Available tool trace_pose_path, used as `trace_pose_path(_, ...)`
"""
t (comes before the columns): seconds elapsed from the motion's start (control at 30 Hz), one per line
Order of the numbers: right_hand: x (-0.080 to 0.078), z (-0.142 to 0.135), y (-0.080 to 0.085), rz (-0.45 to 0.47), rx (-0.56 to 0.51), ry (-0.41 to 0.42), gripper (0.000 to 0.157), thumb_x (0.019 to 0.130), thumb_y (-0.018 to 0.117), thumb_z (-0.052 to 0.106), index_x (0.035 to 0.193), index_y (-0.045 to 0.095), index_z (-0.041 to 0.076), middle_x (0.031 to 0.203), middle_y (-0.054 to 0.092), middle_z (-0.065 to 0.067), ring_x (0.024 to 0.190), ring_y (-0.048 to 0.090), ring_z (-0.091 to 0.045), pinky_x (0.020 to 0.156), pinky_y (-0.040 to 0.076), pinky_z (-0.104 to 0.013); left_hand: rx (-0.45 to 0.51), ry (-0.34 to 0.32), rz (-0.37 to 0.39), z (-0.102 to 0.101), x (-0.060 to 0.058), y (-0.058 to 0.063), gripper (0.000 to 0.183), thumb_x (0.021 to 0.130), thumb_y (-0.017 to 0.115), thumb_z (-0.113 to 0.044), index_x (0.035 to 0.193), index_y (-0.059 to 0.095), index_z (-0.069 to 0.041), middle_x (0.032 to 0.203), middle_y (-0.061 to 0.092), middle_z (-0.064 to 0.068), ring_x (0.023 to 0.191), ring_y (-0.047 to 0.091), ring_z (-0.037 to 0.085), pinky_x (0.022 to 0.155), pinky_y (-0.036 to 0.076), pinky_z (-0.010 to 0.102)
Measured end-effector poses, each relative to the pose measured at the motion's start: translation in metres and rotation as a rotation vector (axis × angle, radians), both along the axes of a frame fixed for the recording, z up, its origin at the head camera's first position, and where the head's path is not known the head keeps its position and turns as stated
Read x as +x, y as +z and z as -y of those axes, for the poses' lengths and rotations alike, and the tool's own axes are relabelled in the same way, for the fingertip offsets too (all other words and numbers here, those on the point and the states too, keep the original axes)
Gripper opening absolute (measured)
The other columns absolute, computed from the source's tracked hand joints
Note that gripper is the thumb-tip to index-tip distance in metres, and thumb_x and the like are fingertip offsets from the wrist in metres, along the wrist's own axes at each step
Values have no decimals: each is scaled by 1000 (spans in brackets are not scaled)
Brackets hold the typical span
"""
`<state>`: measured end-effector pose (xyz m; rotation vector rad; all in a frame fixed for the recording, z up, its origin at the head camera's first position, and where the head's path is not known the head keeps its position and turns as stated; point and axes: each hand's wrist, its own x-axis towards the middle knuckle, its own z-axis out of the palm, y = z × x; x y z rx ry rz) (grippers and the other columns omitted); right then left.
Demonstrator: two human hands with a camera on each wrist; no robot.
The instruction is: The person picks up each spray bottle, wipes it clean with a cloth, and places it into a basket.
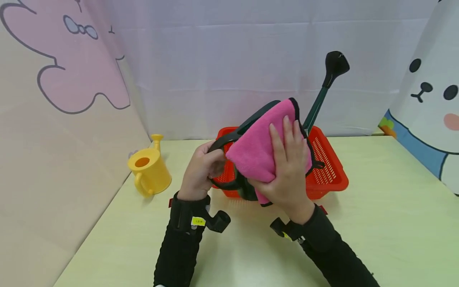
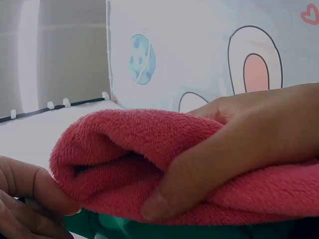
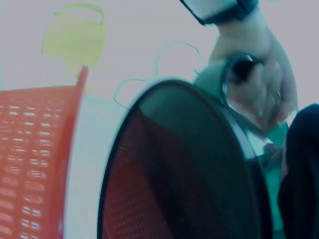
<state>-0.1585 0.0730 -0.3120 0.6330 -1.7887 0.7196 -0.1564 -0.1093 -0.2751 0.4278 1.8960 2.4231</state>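
And here the left hand [image 1: 202,169] is clamped round the black handle [image 1: 224,140] of the dark green watering can [image 1: 247,190], which is tilted up in front of the red basket [image 1: 338,181]. The right hand [image 1: 291,171] lies flat, fingers straight and a little apart, pressing the pink cloth [image 1: 251,155] against the can's side. Whether can and basket touch is hard to call: the head view has them overlapping, the right wrist view puts a gap between rim and can.

Danger points! That long green spout [image 1: 315,108] sticks out past the basket, so a careless twist at the handle could knock the basket askew. All the visible grip is at the handle, so the can might roll under a hard push. The cloth, held by palm pressure, could slide off if the right hand eases up, and its dark edging could snag.

The count: two watering cans, one green and one yellow [image 1: 154,175], standing to the left on the worktop [image 1: 387,207]; one cloth, one basket, two hands.
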Motion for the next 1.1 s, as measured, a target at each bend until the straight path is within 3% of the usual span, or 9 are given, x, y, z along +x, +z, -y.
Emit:
trace_pose_path(0.3,9,14,-8,-33,293,-17,86,63,69,48,135,37,13,141,33,-18,132,17,-38,103,11,-62,53,66,15,6,0,0,5,76,45,-2,75,43,-6,48,34,-5,41,30,9,39,24,17)
trace_pose_path(0.5,8,11,-5,-59,349,-11,86,60,71,47,133,40,12,139,36,-17,131,19,-36,103,7,-63,66,58,13,6,-1,0,6,76,45,-1,74,43,-6,47,34,-5,40,29,8,38,23,17)
trace_pose_path(0.63,4,1,1,-46,272,26,85,59,71,43,132,40,13,140,34,-18,131,18,-37,100,10,-67,59,20,2,5,0,1,12,75,45,0,69,40,-8,46,33,-5,41,28,9,39,23,18)
trace_pose_path(0.83,-2,-16,9,27,50,140,79,66,67,42,132,38,11,141,32,-17,132,18,-33,98,15,-66,21,-43,-9,5,2,2,15,77,47,-1,66,43,-10,48,36,-3,44,31,11,43,25,20)
trace_pose_path(0.97,-4,-25,14,155,-113,208,82,63,72,24,134,33,8,140,33,-14,128,25,-23,97,30,-58,0,-61,-22,6,3,0,16,78,49,-2,66,44,-11,48,36,-2,43,32,13,43,25,21)
trace_pose_path(1.1,-4,-32,16,341,-280,264,85,65,72,12,137,28,12,131,41,-7,115,36,-13,88,42,-46,-30,-65,-42,6,6,-1,14,78,49,-2,67,43,-10,48,36,-3,43,31,14,43,25,20)
